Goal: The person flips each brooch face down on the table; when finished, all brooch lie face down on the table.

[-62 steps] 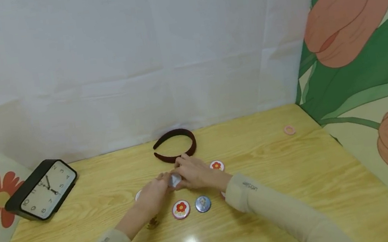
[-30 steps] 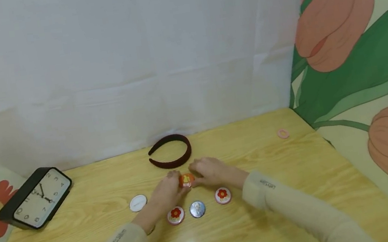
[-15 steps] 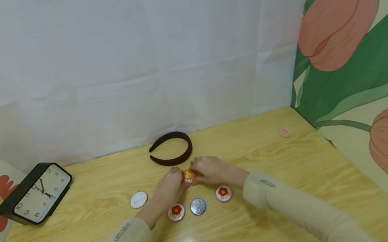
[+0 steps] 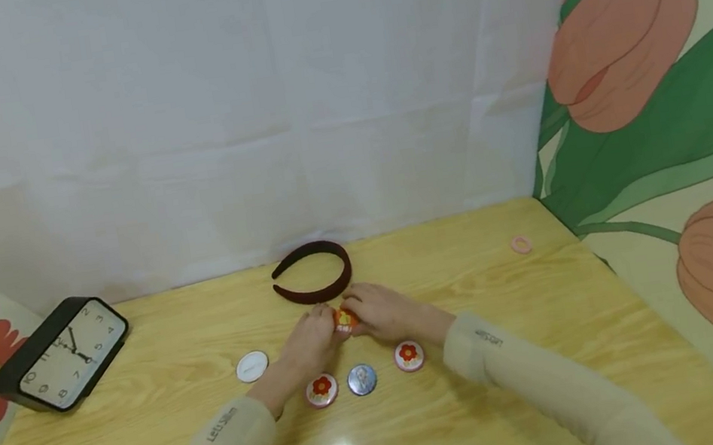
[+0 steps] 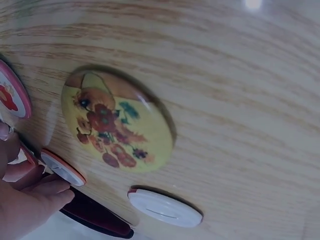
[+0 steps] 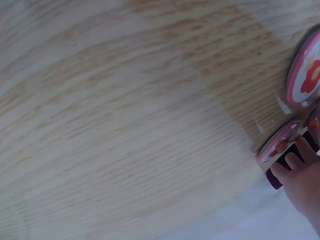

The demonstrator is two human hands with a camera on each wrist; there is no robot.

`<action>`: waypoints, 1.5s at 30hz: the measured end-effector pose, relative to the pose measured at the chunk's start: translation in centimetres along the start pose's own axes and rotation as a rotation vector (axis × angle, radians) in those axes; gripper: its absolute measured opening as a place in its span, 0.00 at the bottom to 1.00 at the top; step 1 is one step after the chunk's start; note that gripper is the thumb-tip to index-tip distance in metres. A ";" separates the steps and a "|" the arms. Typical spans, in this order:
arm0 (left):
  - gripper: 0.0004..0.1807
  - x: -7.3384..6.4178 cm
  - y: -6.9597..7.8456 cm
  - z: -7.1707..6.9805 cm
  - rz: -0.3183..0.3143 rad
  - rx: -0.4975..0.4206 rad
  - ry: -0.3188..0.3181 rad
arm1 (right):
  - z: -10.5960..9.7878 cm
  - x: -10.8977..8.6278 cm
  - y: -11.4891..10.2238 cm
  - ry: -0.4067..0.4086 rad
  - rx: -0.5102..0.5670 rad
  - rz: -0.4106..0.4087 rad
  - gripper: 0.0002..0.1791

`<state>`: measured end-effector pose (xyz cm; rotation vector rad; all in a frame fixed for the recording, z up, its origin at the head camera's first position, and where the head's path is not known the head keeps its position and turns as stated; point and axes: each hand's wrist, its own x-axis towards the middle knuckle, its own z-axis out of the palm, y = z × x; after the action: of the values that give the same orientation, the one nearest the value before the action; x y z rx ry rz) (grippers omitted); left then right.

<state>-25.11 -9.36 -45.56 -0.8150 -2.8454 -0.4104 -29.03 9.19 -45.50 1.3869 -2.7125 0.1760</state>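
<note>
In the head view, both hands hold an orange button badge (image 4: 345, 320) with a yellow figure. My left hand (image 4: 310, 341) pinches its left edge. The fingers of my right hand (image 4: 384, 311) grip the right edge. Nearer the body lie a red-flower badge (image 4: 321, 390), a blue portrait badge (image 4: 362, 379) and another red-flower badge (image 4: 409, 356). Left of the left hand is a badge with its white back up (image 4: 252, 366). In the left wrist view, a yellow badge painted with flowers (image 5: 117, 122) lies close to the camera; the left arm hides it in the head view.
Just behind the hands lies a dark red headband (image 4: 325, 293). A black clock (image 4: 67, 356) stands at the table's left, and a small pink ring (image 4: 521, 244) lies at the far right. White cloth (image 4: 217, 158) hangs along the back edge of the wooden table (image 4: 472, 267).
About two seconds ago the badge between the hands showed a pale side; now its orange face shows. The hands have shifted slightly right, and over the last half second they barely move.
</note>
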 end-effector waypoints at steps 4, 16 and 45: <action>0.19 -0.3 -0.1 0.0 0.028 0.013 0.030 | 0.1 0.0 -0.4 -0.031 -0.067 0.026 0.24; 0.17 -0.2 -0.4 -0.5 0.009 -0.122 0.007 | -0.2 -0.2 -0.8 -0.077 0.007 0.133 0.27; 0.14 2.0 0.5 -3.4 0.069 -0.302 0.293 | -0.5 0.4 0.6 0.533 0.280 0.023 0.09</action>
<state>-26.29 -8.95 -41.72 -0.8207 -2.5104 -0.8864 -29.76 9.31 -44.97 1.1511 -2.3139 0.8247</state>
